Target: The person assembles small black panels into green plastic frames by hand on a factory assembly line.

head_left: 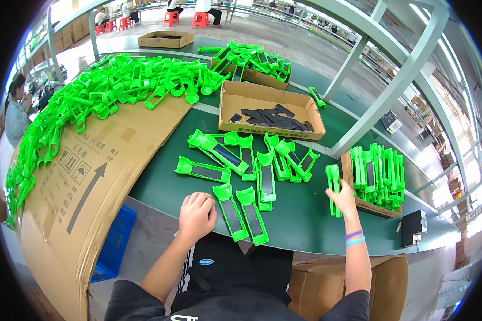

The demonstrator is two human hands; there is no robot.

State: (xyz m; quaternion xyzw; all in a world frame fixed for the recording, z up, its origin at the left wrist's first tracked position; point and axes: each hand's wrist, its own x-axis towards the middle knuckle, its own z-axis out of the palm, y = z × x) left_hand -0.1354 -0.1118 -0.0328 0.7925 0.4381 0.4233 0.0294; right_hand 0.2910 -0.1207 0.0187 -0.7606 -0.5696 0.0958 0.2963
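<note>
The big cardboard sheet has dark writing, a fat arrow and an umbrella sign. Writing also marks the open cardboard box.

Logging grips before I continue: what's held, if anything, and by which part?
Right hand: green plastic casing, perhaps two together, gripped around mid-length from its right side. Left hand: nothing visibly held.

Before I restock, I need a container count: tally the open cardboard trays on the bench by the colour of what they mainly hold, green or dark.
Holding green pieces: 2 (rear tray, right-hand tray)
Holding dark pieces: 2 (middle tray, far-left tray)
Total: 4 trays
</note>
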